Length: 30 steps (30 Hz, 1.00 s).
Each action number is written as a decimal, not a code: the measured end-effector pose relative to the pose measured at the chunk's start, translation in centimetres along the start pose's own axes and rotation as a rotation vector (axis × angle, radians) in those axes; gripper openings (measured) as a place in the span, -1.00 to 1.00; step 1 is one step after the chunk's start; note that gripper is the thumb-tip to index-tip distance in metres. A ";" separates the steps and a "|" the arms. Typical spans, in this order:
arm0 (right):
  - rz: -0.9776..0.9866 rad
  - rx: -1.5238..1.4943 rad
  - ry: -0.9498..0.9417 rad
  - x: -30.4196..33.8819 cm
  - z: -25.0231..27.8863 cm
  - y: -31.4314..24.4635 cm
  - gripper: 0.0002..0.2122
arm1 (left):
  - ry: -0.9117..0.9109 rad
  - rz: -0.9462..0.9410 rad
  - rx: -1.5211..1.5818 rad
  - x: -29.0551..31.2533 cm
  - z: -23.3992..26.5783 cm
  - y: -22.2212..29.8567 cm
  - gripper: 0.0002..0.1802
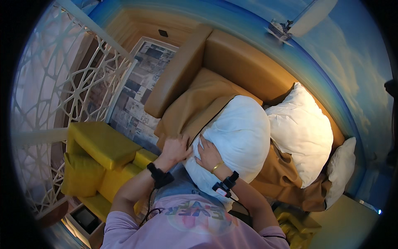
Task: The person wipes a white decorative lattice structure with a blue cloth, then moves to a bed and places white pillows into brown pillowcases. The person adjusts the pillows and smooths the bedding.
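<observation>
A large white cushion [242, 124] lies in front of me, its far left part tucked under or into a brown leather-like cover [195, 106]. At the cover's near edge is my left hand [176, 149], with its fingers closed on the brown material; the fingertips are partly hidden. My right hand [209, 154] rests on the white cushion close beside that edge, fingers stretched out and pressing into the soft surface. How far the cushion reaches inside the cover is hidden.
Behind stands a brown sofa [248, 58] against a blue painted wall. To the right are a second white cushion [302, 133], a smaller white one [342, 170] and more brown material [282, 168]. A yellow sofa [103, 145] and a white lattice screen [83, 79] stand to the left.
</observation>
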State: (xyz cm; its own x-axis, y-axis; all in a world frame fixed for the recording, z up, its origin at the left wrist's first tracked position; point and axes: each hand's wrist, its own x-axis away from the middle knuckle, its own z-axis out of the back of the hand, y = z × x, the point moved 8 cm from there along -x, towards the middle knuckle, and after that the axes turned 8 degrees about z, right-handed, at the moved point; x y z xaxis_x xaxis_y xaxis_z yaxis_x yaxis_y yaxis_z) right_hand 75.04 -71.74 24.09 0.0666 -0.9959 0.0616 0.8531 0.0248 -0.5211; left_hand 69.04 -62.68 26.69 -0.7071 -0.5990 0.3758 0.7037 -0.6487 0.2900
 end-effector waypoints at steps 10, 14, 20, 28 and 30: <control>-0.105 0.138 0.147 8.3 9.7 3.1 -0.26 | 0.072 -0.055 -0.022 -5.7 0.2 3.3 -0.77; 0.031 0.026 -0.122 6.0 2.8 3.9 -0.34 | -0.002 -0.085 0.143 -5.0 -1.0 3.7 -0.75; 0.015 -0.003 0.093 -2.5 -4.2 7.1 -0.65 | -0.144 -0.222 0.306 -0.7 -0.9 7.7 -0.79; 0.010 -0.188 0.093 -3.5 -6.9 5.8 -0.68 | -0.170 0.025 0.281 -0.5 -4.4 2.4 -0.77; 0.041 -0.128 0.021 -1.8 -3.3 4.8 -0.69 | -0.143 0.015 0.335 -1.5 -4.5 2.7 -0.74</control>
State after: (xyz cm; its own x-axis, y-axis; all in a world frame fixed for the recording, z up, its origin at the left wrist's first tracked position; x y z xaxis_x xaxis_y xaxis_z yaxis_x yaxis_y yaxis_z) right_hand 77.28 -70.13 18.71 0.0882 -0.9959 0.0213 0.7769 0.0554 -0.6272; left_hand 71.66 -65.67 22.92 -0.6960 -0.5203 0.4948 0.7147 -0.4358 0.5471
